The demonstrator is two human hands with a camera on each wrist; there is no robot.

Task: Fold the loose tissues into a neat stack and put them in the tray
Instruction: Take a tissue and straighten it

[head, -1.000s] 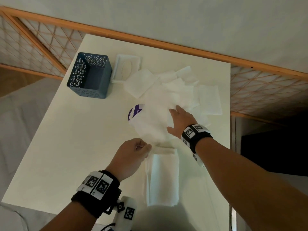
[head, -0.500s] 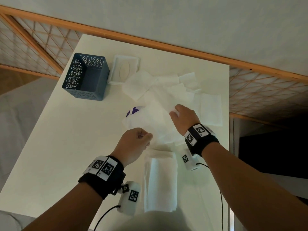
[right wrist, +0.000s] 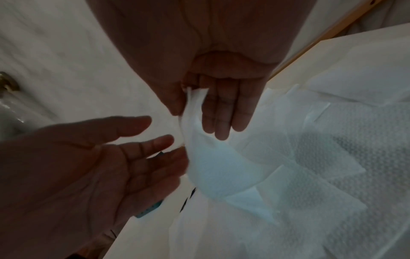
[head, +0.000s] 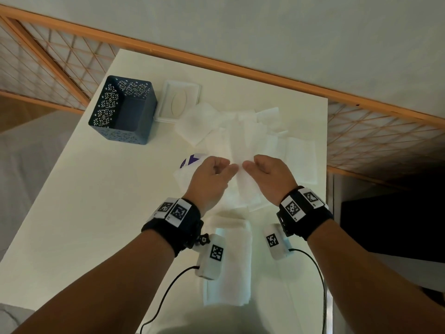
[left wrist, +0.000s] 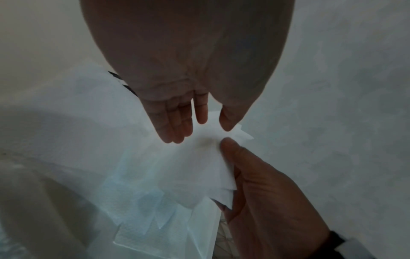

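At frame centre, a thin, limp tissue [head: 243,150] is pinched by the right hand [head: 268,173]; the left hand [head: 212,175], fingers relaxed, holds nothing. Corners are probably the best hold.

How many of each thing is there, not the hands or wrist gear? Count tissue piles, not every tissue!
Blue tray: 1
White lid: 1
Purple packet: 1
Tissue piles: 2 (loose pile, folded stack)
Lifted tissue in the right hand: 1
Total: 6
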